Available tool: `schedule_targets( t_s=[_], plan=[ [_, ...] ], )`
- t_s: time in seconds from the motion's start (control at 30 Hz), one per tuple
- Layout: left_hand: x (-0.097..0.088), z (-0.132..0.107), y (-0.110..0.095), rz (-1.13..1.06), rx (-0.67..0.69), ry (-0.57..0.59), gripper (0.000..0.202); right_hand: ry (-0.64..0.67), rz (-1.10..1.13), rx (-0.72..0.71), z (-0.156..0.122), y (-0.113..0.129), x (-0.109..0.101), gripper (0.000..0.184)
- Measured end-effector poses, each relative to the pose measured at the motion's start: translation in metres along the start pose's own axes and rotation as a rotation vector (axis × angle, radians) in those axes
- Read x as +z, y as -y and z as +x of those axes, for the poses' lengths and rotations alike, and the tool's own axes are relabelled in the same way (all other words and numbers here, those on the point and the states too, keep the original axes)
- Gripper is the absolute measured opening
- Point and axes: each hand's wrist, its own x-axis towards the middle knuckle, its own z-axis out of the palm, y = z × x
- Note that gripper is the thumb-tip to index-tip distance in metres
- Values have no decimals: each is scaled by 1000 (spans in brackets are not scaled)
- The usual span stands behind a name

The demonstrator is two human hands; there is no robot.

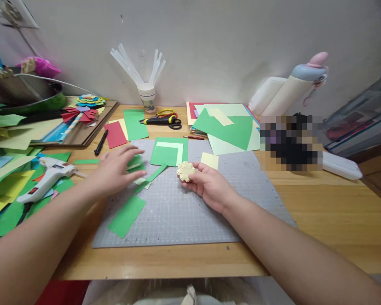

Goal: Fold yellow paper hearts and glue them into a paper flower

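Between the thumb and fingers of my right hand [209, 183] is a pale yellow paper flower [186, 171], held above the grey cutting mat [203, 216]. My left hand [119, 169] is over the mat's left part, its fingers apart, close to some small green paper pieces [133, 162]. Whether it touches them I cannot tell. Right of it a narrow green strip [150, 178] lies slanted, and below is a green paper rectangle [127, 216]. Green squares with a pale sheet [169, 151] lie at the mat's back, and a small yellow paper [210, 160] lies behind my right hand.
A white glue gun [47, 178] rests on paper scraps at left. Behind the mat are a yellow-black cutter [157, 120], a black pen [100, 142], a paper cup [147, 98] with white sticks, and a paper stack [228, 127]. A white bottle [292, 87] stands at back right.
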Motion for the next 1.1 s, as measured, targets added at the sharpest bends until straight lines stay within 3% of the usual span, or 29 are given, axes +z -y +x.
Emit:
schedule_targets(
  t_s=[0.1, 0.23, 0.33, 0.4, 0.53, 0.67, 0.73, 0.83, 0.93, 1.03, 1.1],
  plan=[
    [25, -10, -18, 102, 118, -9, 79, 4, 2, -4, 1, -1, 0, 27],
    [37, -13, -11, 211, -70, -32, 69, -2, -1, -1, 0, -1, 0, 28],
    [27, -2, 13, 248, -252, -65, 66, -10, -4, 3, -1, 0, 0, 28],
    [15, 3, 24, 274, -324, -147, 64, -12, -6, 2, -1, 0, 1, 28],
    [-5, -14, 12, 287, -302, -315, 59, -12, -6, 4, -1, 1, 1, 28],
    [5, -60, -19, 244, 59, -149, 62, -6, -2, 5, -1, 0, 0, 27],
    [19, -77, -22, 199, 126, -64, 73, -5, -3, -1, -1, 0, 0, 27],
    [35, -79, -10, 199, -45, -44, 68, -5, -5, 1, -1, 0, 0, 26],
    [29, -66, 8, 270, -168, -135, 68, -3, -10, -1, -1, 0, 1, 26],
    [11, -57, 13, 189, -148, -159, 55, -4, -13, 2, -1, 1, 1, 27],
    [2, -56, 8, 5, -32, -27, 42, -4, -15, 5, -1, 1, 1, 26]
  ],
)
